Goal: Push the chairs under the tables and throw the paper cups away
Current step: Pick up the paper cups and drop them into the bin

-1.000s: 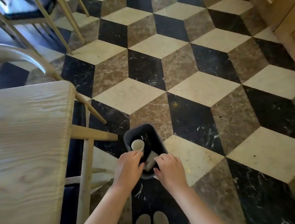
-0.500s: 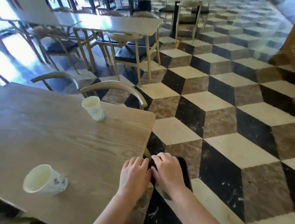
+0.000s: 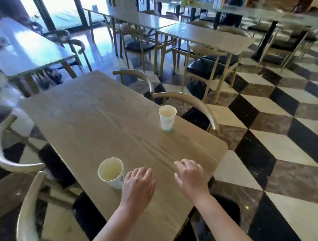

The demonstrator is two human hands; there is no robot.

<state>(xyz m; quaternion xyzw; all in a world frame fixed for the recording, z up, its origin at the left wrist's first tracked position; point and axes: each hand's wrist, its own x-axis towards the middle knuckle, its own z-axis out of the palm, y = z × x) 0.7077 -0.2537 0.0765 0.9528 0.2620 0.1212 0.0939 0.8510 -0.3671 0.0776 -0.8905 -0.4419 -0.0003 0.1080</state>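
Two white paper cups stand upright on the wooden table (image 3: 103, 121). The near cup (image 3: 110, 171) is just left of my left hand (image 3: 138, 187), which hovers open over the tabletop, apart from it. The far cup (image 3: 167, 118) stands near the table's right edge. My right hand (image 3: 191, 177) is open above the table's near right corner, holding nothing. A dark bin (image 3: 221, 221) sits on the floor under that corner, mostly hidden by my right forearm. Curved wooden chair backs (image 3: 188, 101) sit against the table's right side, and others (image 3: 8, 161) stand off its left side.
More tables (image 3: 205, 35) with dark-seated chairs (image 3: 209, 69) fill the room ahead. Another table (image 3: 26, 49) stands at the far left by the glass doors. Checkered marble floor (image 3: 273, 143) spreads out to the right.
My view has lifted from the bin on the floor up to the tabletop. Both hands left the bin, rose over the table and spread apart; the left one now sits beside the near cup.
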